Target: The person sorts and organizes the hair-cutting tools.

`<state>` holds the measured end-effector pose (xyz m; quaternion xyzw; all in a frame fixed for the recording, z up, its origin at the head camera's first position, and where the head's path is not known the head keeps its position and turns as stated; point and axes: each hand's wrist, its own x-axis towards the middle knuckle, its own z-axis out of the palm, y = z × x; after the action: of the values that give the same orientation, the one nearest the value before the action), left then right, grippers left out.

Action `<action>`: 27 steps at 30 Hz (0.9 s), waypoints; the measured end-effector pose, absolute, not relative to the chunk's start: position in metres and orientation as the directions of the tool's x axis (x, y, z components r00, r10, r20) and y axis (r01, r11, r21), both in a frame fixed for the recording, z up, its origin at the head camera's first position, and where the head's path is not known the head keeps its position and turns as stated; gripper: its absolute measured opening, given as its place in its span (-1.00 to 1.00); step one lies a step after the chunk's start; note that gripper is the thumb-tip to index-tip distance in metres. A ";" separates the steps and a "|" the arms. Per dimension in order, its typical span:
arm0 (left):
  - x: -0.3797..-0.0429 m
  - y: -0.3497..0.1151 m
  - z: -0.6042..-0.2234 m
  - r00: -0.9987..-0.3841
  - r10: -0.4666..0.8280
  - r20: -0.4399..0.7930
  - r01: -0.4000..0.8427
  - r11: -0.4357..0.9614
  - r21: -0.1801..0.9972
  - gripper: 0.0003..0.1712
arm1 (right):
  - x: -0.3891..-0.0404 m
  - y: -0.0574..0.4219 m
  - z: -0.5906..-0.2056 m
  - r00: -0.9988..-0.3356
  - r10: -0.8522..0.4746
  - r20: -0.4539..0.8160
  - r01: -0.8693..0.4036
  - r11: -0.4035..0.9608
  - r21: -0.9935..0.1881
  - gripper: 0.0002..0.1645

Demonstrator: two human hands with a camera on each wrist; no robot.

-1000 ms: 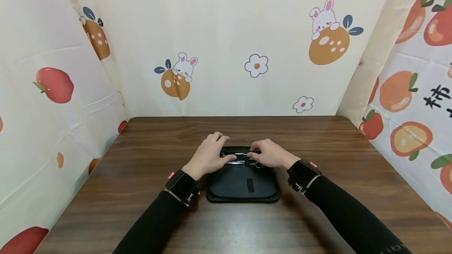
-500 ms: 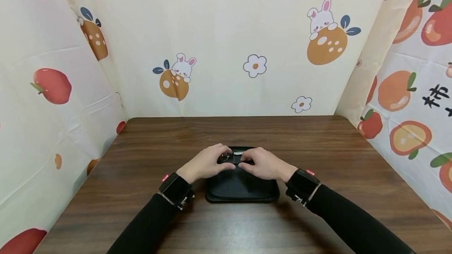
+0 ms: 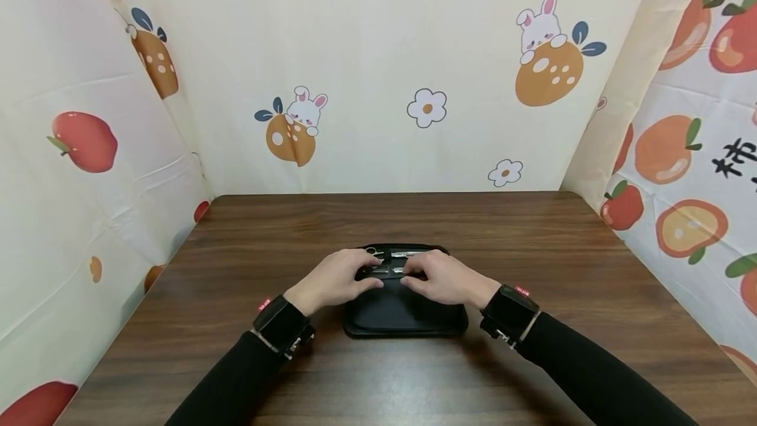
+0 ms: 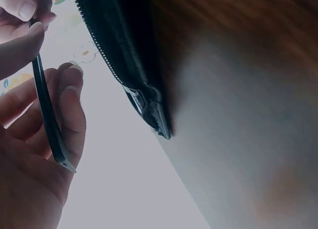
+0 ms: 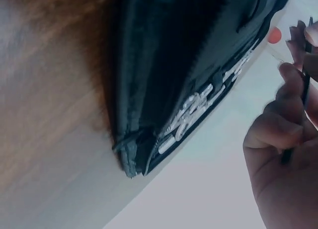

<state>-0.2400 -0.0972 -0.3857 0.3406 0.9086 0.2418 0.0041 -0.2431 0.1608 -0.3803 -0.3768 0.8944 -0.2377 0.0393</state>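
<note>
A black zippered case (image 3: pixel 408 311) lies unfolded on the table, with small metal tools (image 3: pixel 405 255) in its far half, including what looks like scissors. A thin black flap stands up between the halves, seen edge-on as a dark strip (image 4: pixel 45 100) in the left wrist view. My left hand (image 3: pixel 334 278) holds the flap's left part between thumb and bent fingers. My right hand (image 3: pixel 446 278) pinches it right of the middle. In the right wrist view more metal tools (image 5: pixel 194 107) show inside the case; their exact kinds are blurred.
The brown wooden table (image 3: pixel 532 347) surrounds the case. Behind it hangs a printed cloth (image 3: pixel 367 51) with bunnies and flowers, and more fruit-printed cloth walls both sides. A black band (image 3: pixel 284 327) with a device is on each wrist.
The flap was lying over the near half with a dark patch showing; it is now raised. Both hands came nearer me, and the left hand then slid left, showing more tools.
</note>
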 end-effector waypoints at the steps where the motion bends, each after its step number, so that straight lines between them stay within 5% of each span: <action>1: -0.240 -0.099 -0.386 -0.770 0.619 0.156 0.616 0.656 0.436 -0.56 | -0.244 0.162 -0.380 -0.709 -0.696 0.112 -0.662 0.602 -0.446 -0.92; 10: -0.242 -0.114 -0.390 -0.807 0.579 0.120 0.569 0.704 0.425 -0.57 | -0.251 0.172 -0.382 -0.727 -0.680 0.097 -0.654 0.641 -0.402 -0.83; 18: -0.243 -0.123 -0.388 -0.823 0.564 0.065 0.535 0.733 0.420 -0.57 | -0.259 0.184 -0.391 -0.769 -0.636 0.067 -0.620 0.717 -0.318 -0.54; 27: -0.236 -0.132 -0.385 -0.827 0.562 0.013 0.515 0.748 0.418 -0.57 | -0.265 0.190 -0.393 -0.774 -0.632 -0.045 -0.580 0.735 -0.351 -0.32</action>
<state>-0.2365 -0.1322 -0.3846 0.2886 0.9332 0.2066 0.0568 -0.2653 0.1896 -0.3929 -0.3266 0.9279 -0.1609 0.0807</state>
